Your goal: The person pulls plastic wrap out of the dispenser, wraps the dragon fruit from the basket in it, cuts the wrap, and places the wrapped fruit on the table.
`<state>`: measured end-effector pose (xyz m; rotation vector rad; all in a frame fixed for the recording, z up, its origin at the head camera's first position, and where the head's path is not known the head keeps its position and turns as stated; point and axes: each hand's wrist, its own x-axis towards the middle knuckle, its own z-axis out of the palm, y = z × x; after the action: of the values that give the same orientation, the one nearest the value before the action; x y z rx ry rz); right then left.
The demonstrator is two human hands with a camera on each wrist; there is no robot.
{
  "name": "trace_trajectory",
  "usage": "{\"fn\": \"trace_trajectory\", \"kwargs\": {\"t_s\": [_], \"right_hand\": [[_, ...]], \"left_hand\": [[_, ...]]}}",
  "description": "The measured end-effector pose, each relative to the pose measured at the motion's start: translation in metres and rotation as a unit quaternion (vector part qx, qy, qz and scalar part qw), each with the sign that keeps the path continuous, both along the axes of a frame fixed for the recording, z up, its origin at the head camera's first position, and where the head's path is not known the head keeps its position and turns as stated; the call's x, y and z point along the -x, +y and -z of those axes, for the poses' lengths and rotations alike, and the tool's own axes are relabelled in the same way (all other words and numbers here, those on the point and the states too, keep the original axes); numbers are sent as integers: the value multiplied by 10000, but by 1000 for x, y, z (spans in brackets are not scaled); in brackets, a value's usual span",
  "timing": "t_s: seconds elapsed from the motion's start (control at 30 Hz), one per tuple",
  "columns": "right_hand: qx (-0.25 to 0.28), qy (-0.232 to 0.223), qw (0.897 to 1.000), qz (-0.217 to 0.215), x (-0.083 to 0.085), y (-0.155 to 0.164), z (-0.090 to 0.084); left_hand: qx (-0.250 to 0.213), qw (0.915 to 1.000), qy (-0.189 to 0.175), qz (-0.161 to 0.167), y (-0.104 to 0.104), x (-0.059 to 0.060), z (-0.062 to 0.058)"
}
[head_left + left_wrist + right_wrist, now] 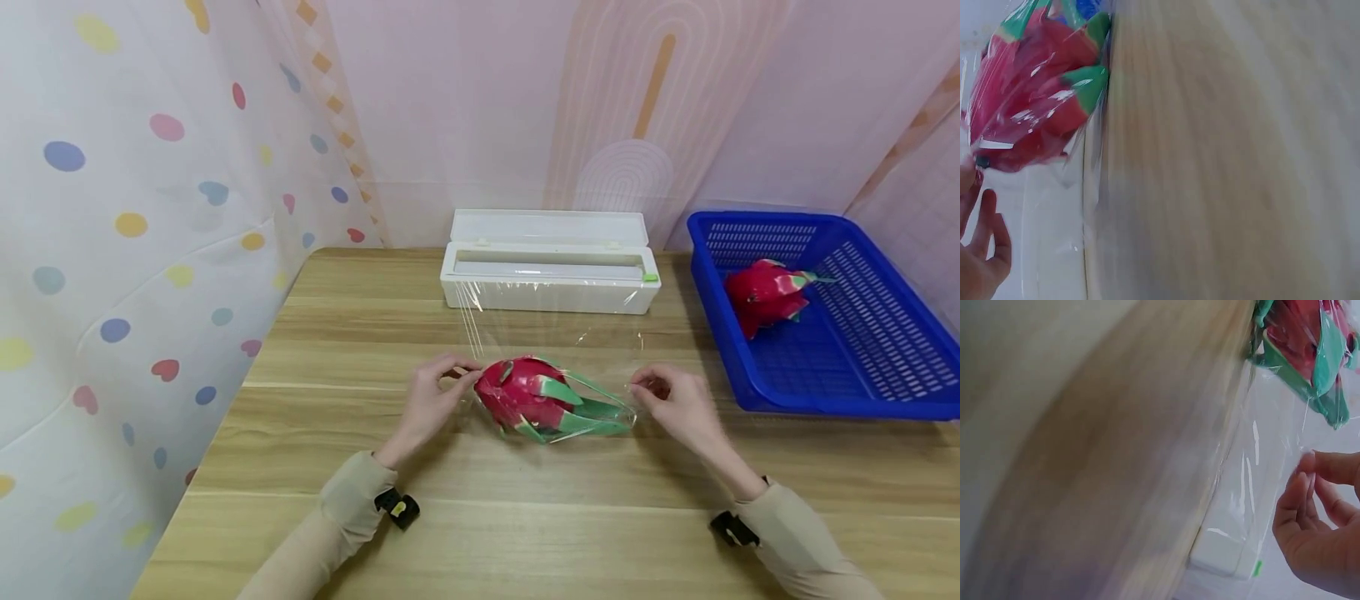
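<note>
A red dragon fruit with green scales lies on its side on the table, clear plastic wrap drawn over it. At its left end my left hand pinches the film between thumb and fingers. On the other side, beyond the green tips, my right hand pinches the film's right edge. The right wrist view shows the thumb and fingertips of that hand pressed together on the film. In the left wrist view, film is stretched tight and shiny over the dragon fruit.
Behind the fruit stands a white cling film dispenser with its lid up; the film still runs from its roll. A blue plastic basket at the right holds another dragon fruit. Patterned curtains hang behind the table.
</note>
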<state>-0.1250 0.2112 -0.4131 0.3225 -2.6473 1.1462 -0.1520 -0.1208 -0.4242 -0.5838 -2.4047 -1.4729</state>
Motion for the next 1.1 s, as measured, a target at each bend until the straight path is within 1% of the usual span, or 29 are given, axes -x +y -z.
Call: {"fn": "trace_trajectory", "kwargs": {"t_s": [0.07, 0.17, 0.23, 0.3, 0.37, 0.4, 0.5, 0.57, 0.63, 0.7, 0.8, 0.9, 0.97, 1.1], "right_hand": [[144, -99, 9998, -111, 0, -3, -1], [309, -306, 9982, -425, -2, -5, -2], [349, -466, 9956, -728, -4, -4, -2], [313, -580, 9919, -1089, -7, -1, -2], [188, -603, 9870, -1475, -10, 3, -2], [86, -583, 9845, -1654, -12, 5, -2], [-333, -328, 9752, -2163, -17, 8, -2], [-731, -92, 9690, -2360, -20, 9, -1], [-1053, 115, 9629, -2483, -21, 8, -1], [-1339, 288, 9578, -2526, -22, 5, 0], [-1685, 508, 9498, -2585, -21, 1, 1], [-1850, 786, 9438, -2623, -17, -3, 2], [-1851, 939, 9417, -2649, -14, -5, 2], [-1571, 1062, 9423, -2758, -7, -4, 4]], "left_hand": [[40, 9995, 314, -46, 2, 0, 0], [167, 9974, 693, -65, 3, -1, 0], [357, 9949, 943, -25, 2, -3, -2], [687, 9907, 1178, 42, 1, -5, -3], [1062, 9838, 1438, 141, -1, -7, -5], [1273, 9790, 1583, 193, -2, -9, -6], [1919, 9613, 1945, 359, -5, -12, -8], [2285, 9502, 2059, 510, -6, -15, -8], [2584, 9430, 1992, 656, -8, -16, -9], [2772, 9404, 1800, 799, -9, -17, -9], [2848, 9427, 1442, 972, -11, -18, -9], [2784, 9463, 1193, 1132, -12, -16, -8], [2682, 9492, 1094, 1229, -12, -14, -6], [2328, 9572, 987, 1410, -13, -10, -4]]}}
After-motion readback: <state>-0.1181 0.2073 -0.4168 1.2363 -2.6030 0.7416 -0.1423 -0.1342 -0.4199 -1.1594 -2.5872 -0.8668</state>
